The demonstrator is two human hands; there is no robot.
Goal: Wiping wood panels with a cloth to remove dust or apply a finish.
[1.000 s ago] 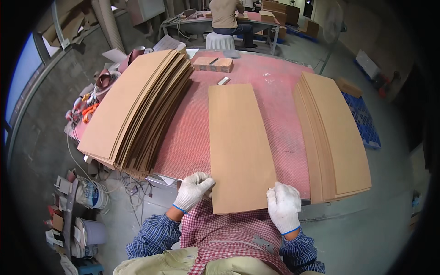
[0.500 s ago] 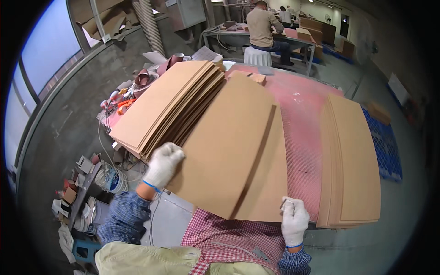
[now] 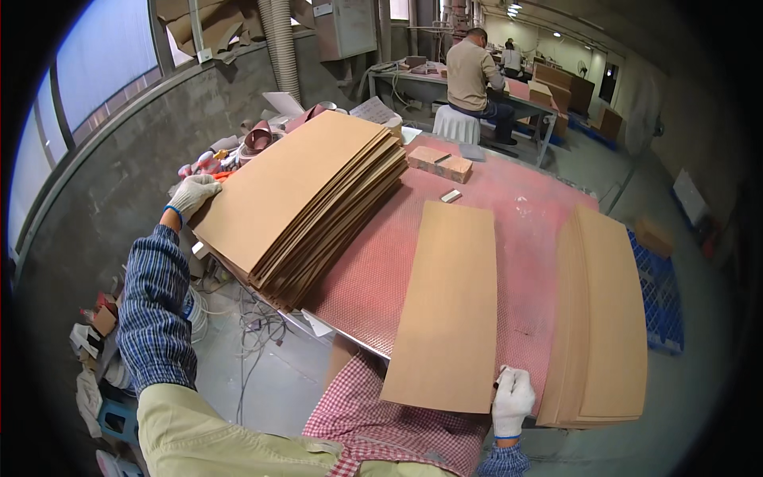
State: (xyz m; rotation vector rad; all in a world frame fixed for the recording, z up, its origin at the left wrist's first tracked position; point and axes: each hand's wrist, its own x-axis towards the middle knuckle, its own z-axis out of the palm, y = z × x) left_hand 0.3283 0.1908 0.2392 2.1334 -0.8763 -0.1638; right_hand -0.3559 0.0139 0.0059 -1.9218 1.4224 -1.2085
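Swung leftward, the upper panel (image 3: 294, 187) tops the stack (image 3: 354, 226) by the table's (image 3: 362, 282) left edge, our left hand (image 3: 193, 196) pinching its side, seemingly to steady it, while our right hand (image 3: 513, 402) curls, grip unclear, by the middle panel (image 3: 447, 306) at the front edge.

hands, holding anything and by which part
Left hand seemingly grips left stack's top board by its left edge; right hand beside the middle board: cannot tell.

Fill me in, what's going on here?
A person's gloved left hand is on the left edge of the tall left stack of tan sheets. Their gloved right hand is by the lower right corner of a single tan sheet on the red table; whether it grips anything isn't clear. Another stack lies to the right.
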